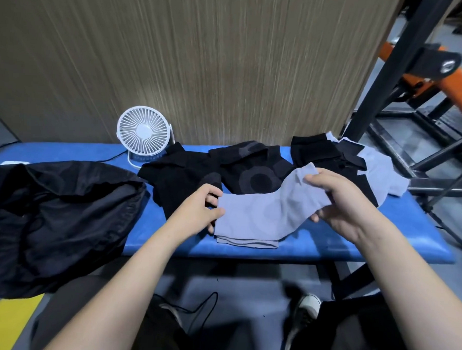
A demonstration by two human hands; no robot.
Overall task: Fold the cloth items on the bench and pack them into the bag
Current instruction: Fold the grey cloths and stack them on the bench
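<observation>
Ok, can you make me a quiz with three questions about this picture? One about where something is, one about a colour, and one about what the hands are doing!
1. Where is the black bag?
A. at the left end of the bench
B. on the floor under the bench
C. hanging on the wall

2. What colour is the cloth being folded?
A. red
B. light grey
C. green

3. What are the hands doing?
A. both hold the grey cloth
B. both rest flat on the bench
C. one holds the fan

Answers:
1. A: the black bag slumps over the left end of the blue bench.
2. B: the grey cloth is pale grey next to the black clothes.
3. A: the left hand pinches its left edge and the right hand grips its right end; the fan stands untouched.
</observation>
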